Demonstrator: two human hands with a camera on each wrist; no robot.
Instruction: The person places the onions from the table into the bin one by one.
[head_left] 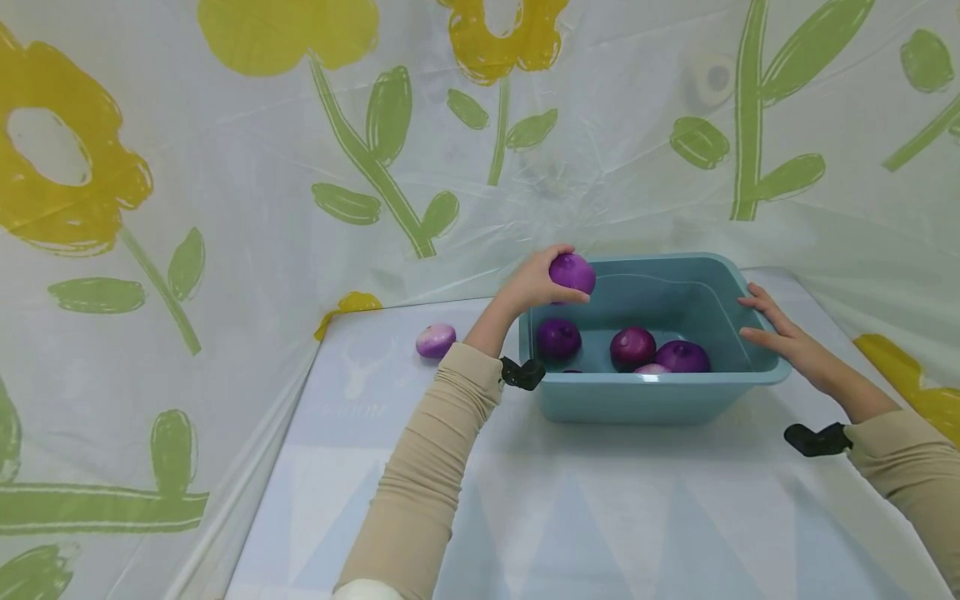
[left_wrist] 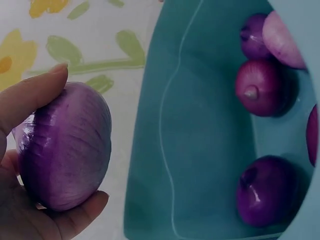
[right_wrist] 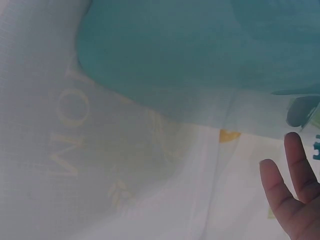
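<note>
My left hand [head_left: 534, 282] grips a purple onion [head_left: 573, 273] between thumb and fingers, raised at the back left corner of the blue-green basin [head_left: 630, 400]. In the left wrist view, the held onion [left_wrist: 67, 147] shows a glossy dark side and a paler side. At the basin's right rim, my right hand [head_left: 798, 346] rests with its fingers spread and relaxed. Inside the basin lie several onions, among them a dark purple onion [head_left: 558, 339] at the left and a reddish onion [head_left: 632, 347] near the middle. The front wall partly hides some of them.
Left of the basin, a pale purple-and-white onion [head_left: 436, 341] lies on the white and light blue tablecloth [head_left: 360, 425]. Behind the table hangs a pale curtain [head_left: 247, 150] printed with yellow flowers and green leaves.
</note>
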